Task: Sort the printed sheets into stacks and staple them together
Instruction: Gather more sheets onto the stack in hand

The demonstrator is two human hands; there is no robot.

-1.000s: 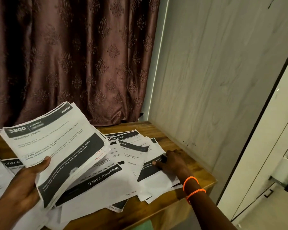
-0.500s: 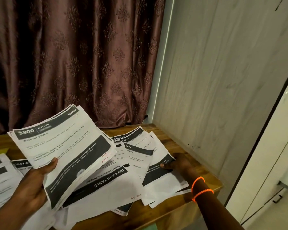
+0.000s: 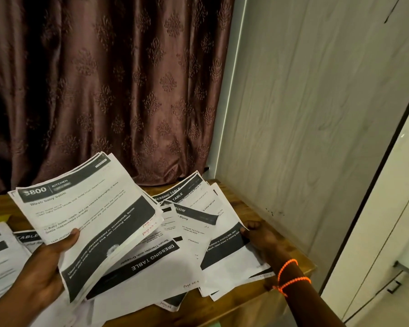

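Head view: left hand grips a thin paper sheaf; right hand fingers pinch a flat sheet.

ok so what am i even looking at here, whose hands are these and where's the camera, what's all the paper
There is no machine here. The picture comes from one wide-angle camera worn on a person's head, looking forward and down at their own two bare hands.

The left hand holds a bundle of printed sheets up off the surface, thumb on top; its top page is headed KITCHEN. The right hand, with orange bead bracelets on the wrist, rests on the edge of a loose sheet lying on the wooden table.

More printed pages lie fanned and overlapping on the table, several headed DRESSING TABLE. Behind are a brown patterned curtain and a pale wood-grain panel. No stapler shows.
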